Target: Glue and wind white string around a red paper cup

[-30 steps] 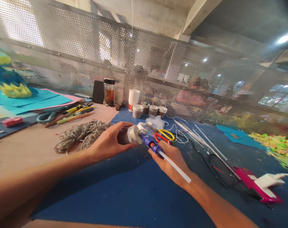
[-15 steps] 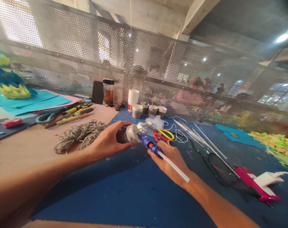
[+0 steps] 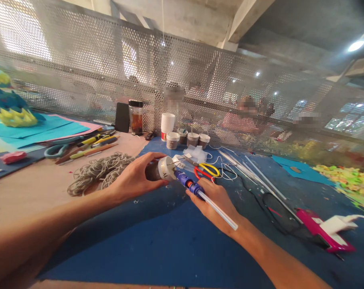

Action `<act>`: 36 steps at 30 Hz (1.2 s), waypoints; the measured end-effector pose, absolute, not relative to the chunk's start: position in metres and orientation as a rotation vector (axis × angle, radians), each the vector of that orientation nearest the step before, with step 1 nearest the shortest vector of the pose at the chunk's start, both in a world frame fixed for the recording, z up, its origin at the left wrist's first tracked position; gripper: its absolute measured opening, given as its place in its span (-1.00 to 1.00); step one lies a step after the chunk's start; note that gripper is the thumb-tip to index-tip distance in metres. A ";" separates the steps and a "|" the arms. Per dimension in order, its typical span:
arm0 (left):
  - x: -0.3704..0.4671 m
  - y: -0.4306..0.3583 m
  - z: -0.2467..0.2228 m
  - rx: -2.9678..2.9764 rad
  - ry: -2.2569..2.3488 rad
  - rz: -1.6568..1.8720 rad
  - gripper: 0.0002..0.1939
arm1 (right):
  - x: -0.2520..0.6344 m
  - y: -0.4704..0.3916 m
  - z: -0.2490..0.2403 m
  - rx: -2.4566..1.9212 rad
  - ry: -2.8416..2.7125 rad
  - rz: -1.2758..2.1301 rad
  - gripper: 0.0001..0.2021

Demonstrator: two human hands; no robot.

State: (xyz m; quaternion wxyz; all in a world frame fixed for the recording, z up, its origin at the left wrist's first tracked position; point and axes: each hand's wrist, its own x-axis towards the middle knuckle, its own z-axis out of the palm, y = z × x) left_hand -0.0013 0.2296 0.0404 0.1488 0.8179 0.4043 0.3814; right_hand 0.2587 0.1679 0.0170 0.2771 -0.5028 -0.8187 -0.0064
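Note:
Tilted on its side, a small paper cup (image 3: 164,168) with a white band and dark letters is gripped by my left hand (image 3: 136,176), its opening facing right. My right hand (image 3: 215,200) is wrapped round a blue glue gun (image 3: 188,182), from whose back a clear glue stick sticks out. The gun's nozzle is at the cup's rim; whether they touch cannot be made out. Just beyond my right hand lie scissors (image 3: 210,170) with red and yellow handles. A white piece with dark letters (image 3: 179,161) lies behind the cup.
Grey cord (image 3: 100,170) lies beside my left hand, with pliers and tools (image 3: 88,146) behind. Small cups (image 3: 193,139), a cup stack (image 3: 168,123) and a jar (image 3: 136,118) stand near the perforated screen. A pink power strip (image 3: 323,233) and thin rods (image 3: 266,178) are at right.
The whole view has shifted very slightly. Both hands keep their hold on the cup and glue gun, with hardly any movement between them.

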 end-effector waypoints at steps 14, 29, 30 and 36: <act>-0.001 0.229 0.042 2.384 1.147 1.078 -0.40 | 0.258 0.168 0.018 -1.335 -2.229 -0.013 -0.77; -0.002 0.230 0.041 2.390 1.181 1.060 -0.38 | 0.259 0.169 0.015 -1.326 -2.235 0.004 -0.79; -0.002 0.230 0.042 2.389 1.179 1.061 -0.38 | 0.259 0.170 0.015 -1.331 -2.232 0.000 -0.80; -0.001 0.227 0.043 2.383 1.154 1.058 -0.39 | 0.259 0.170 0.015 -1.333 -2.225 -0.003 -0.83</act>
